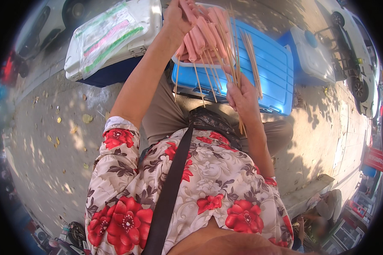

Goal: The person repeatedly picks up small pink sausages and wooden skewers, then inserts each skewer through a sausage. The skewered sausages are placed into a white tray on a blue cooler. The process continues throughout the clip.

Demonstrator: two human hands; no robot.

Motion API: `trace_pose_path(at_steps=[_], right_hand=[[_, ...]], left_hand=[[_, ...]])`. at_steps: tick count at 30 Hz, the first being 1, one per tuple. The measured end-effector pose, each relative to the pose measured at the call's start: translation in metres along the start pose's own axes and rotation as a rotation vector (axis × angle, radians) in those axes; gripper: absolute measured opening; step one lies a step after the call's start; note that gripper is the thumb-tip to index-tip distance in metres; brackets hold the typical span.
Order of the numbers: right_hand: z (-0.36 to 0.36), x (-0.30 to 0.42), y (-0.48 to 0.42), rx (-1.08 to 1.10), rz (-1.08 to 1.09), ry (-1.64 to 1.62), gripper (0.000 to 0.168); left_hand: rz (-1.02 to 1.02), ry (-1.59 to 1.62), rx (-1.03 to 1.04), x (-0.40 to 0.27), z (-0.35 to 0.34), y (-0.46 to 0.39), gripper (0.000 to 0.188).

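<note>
My left hand (pixel 175 17), at the top of the view, grips a pink sausage (pixel 187 12) over a pale plastic tub (pixel 207 65). Pink sausages (pixel 198 40) are heaped in the tub, and several have wooden skewers (pixel 198 81) in their near ends, jutting over its front rim towards me. In my right hand (pixel 244 95) is a fanned bunch of bare wooden skewers (pixel 233 63), held upright at the tub's right side. The tub rests on a blue plastic storage box (pixel 271 73). Another bundle of skewers (pixel 252 60) lies on that box's lid, right of my right hand.
A white-lidded cooler (pixel 73 54) on the left carries a printed plastic bag (pixel 108 41). Another cooler (pixel 316 57) stands beyond the blue box. Parked vehicles (pixel 360 70) line the pavement (pixel 60 153). A person (pixel 319 223) sits behind at the lower right.
</note>
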State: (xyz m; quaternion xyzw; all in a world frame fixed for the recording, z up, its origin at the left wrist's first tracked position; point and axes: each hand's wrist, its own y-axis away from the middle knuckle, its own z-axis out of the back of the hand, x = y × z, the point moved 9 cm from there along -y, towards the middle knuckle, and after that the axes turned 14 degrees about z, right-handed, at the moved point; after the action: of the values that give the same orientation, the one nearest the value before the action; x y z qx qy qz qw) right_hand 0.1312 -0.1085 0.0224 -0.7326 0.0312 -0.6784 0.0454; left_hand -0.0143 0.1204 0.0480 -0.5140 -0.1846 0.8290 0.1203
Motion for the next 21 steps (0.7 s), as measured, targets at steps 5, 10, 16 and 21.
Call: trace_pose_path(at_steps=[5,10,16,21], right_hand=[[0.000,-0.004,0.007,-0.022,0.002,0.000,0.040],[0.000,-0.008,0.010,-0.018,-0.004,-0.007,0.039],[0.000,-0.009,0.011,-0.026,-0.015,-0.010,0.040],[-0.001,-0.006,0.012,-0.023,-0.014,-0.007,0.040]], left_hand=[[-0.107,0.061,-0.088,0.000,0.001,0.003,0.016],[0.075,0.481,0.031,0.028,-0.009,-0.002,0.018],[0.377,1.115,0.360,0.049,-0.043,-0.006,0.030],[0.524,1.429,0.380,0.062,-0.052,-0.010,0.030]])
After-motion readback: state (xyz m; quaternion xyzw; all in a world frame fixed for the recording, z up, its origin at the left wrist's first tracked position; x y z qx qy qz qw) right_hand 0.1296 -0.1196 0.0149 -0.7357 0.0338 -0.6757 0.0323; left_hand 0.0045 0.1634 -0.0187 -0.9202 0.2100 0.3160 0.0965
